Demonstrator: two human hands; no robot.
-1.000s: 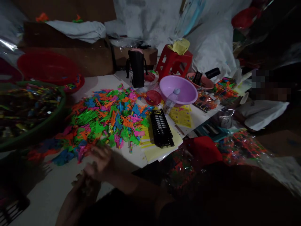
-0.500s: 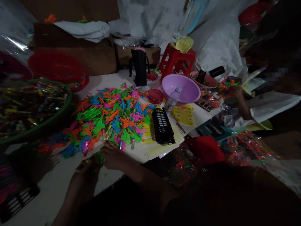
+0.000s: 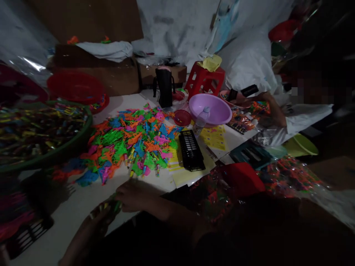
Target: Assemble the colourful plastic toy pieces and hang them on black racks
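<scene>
My left hand [image 3: 97, 218] is closed low over the white table, its fingers dark and partly blurred. Small pale and yellow bits show among those fingers. Close against it, my right hand [image 3: 129, 196] pinches a green plastic toy gun [image 3: 117, 205] that lies between both hands; most of it is hidden. Just beyond spreads a heap of toy guns [image 3: 138, 136] in green, orange, blue and pink. Several small coloured tubes [image 3: 132, 155] stick out at the heap's near edge.
Left stands a green basin [image 3: 85, 129] full of small tubes. A black basket [image 3: 191, 149] rests on yellow sheets [image 3: 212, 136], near a bottle [image 3: 202, 118] and purple basin [image 3: 226, 114]. A black crate [image 3: 27, 236] is at lower left. A co-worker's arm [image 3: 277, 111] reaches in at right.
My right hand has drawn back from the heap's edge toward my body, and both hands are lower. The view has shifted slightly. The co-worker's arm has moved up and to the left.
</scene>
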